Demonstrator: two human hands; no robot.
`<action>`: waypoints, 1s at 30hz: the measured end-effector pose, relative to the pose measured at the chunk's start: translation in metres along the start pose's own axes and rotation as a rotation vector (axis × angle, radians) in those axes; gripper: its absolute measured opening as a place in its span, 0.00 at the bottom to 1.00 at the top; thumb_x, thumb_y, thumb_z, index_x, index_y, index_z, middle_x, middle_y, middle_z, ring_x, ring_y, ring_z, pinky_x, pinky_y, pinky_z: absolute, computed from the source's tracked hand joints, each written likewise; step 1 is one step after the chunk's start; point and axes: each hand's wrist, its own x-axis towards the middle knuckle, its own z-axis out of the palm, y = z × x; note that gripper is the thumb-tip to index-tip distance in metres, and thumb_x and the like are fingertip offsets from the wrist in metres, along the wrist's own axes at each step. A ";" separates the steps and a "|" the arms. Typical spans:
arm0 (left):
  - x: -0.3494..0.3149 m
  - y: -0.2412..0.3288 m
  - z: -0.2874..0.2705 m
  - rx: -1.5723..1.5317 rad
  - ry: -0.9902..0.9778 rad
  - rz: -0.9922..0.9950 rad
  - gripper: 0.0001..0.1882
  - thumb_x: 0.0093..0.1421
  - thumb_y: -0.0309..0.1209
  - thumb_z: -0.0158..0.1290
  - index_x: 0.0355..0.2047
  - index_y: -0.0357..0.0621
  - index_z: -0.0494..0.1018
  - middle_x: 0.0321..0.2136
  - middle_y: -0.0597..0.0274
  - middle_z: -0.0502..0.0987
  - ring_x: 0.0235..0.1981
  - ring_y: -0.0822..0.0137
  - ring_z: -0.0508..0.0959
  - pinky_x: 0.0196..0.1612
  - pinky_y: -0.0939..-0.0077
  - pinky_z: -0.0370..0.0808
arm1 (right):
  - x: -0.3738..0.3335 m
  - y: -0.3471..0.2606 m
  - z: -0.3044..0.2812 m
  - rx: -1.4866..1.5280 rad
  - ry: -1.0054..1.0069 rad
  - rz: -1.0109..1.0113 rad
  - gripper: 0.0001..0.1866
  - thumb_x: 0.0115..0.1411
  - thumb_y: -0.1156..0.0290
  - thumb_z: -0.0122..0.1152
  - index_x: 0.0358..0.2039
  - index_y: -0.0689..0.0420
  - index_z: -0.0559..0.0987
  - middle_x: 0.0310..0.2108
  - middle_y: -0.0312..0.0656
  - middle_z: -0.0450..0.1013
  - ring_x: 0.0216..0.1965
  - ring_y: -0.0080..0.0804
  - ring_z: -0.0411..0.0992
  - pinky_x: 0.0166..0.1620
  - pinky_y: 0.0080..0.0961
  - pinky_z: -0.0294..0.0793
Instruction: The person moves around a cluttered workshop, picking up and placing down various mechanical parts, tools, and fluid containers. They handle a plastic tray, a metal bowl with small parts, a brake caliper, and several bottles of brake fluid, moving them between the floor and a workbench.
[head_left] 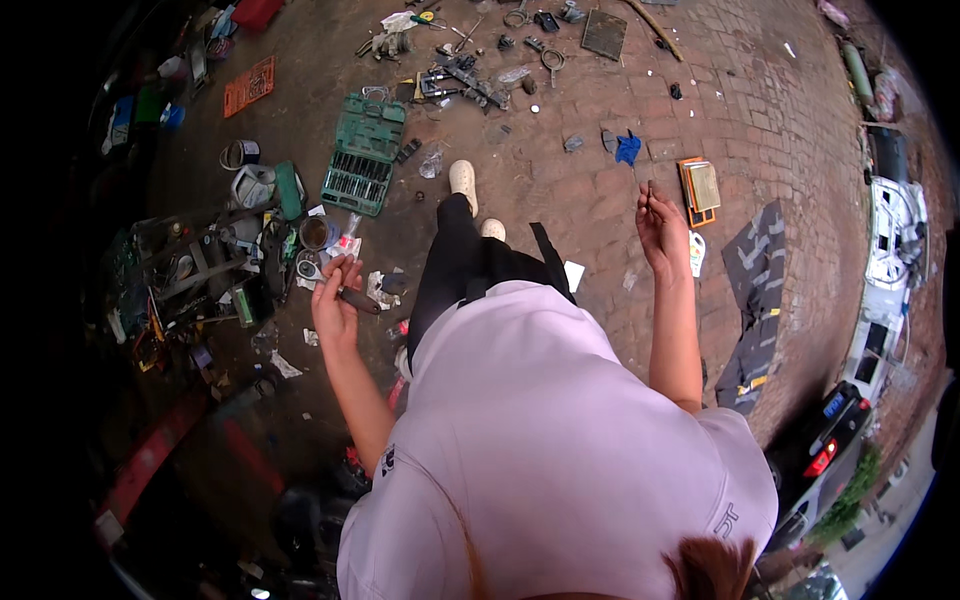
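Note:
My left hand (pixel 336 305) is closed around what looks like a ratchet wrench. Its round metal head (pixel 309 269) sticks out to the left of my fingers, and its dark handle (pixel 360 300) shows on the right. Held out on the other side, my right hand (pixel 661 232) has thumb and fingers pinched together. A small dark piece (pixel 650 188) shows at those fingertips, too small to name. Beyond my left hand, a green socket case (pixel 362 155) lies open on the ground with rows of dark sockets in it.
Left of me is a heap of tools, cans and parts (pixel 215 255). An orange tray (pixel 249 87) lies farther off. Loose tools (pixel 460 80) are scattered ahead. An orange-framed air filter (pixel 699 190) and a grey patterned mat (pixel 752 300) lie right. A dark car (pixel 825 450) stands behind right.

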 end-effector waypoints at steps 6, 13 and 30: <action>-0.002 -0.008 -0.039 -0.014 0.122 -0.039 0.12 0.61 0.23 0.43 0.44 0.35 0.68 0.43 0.53 0.73 0.45 0.61 0.75 0.41 0.76 0.73 | 0.000 0.009 0.048 0.015 -0.147 0.028 0.14 0.59 0.81 0.46 0.47 0.64 0.69 0.45 0.43 0.71 0.38 0.22 0.70 0.39 0.15 0.72; 0.073 0.013 0.029 0.061 -0.027 -0.076 0.10 0.60 0.22 0.43 0.41 0.33 0.69 0.41 0.53 0.75 0.42 0.61 0.77 0.39 0.77 0.72 | -0.005 0.012 0.003 0.003 0.138 0.003 0.17 0.60 0.80 0.45 0.50 0.64 0.68 0.45 0.43 0.71 0.37 0.22 0.70 0.37 0.14 0.72; 0.167 0.085 0.123 0.365 -0.134 -0.078 0.11 0.59 0.22 0.43 0.41 0.35 0.70 0.41 0.55 0.74 0.41 0.63 0.77 0.38 0.78 0.72 | 0.036 0.021 0.002 0.280 0.298 -0.079 0.16 0.59 0.82 0.43 0.49 0.68 0.67 0.44 0.45 0.70 0.35 0.26 0.71 0.37 0.16 0.73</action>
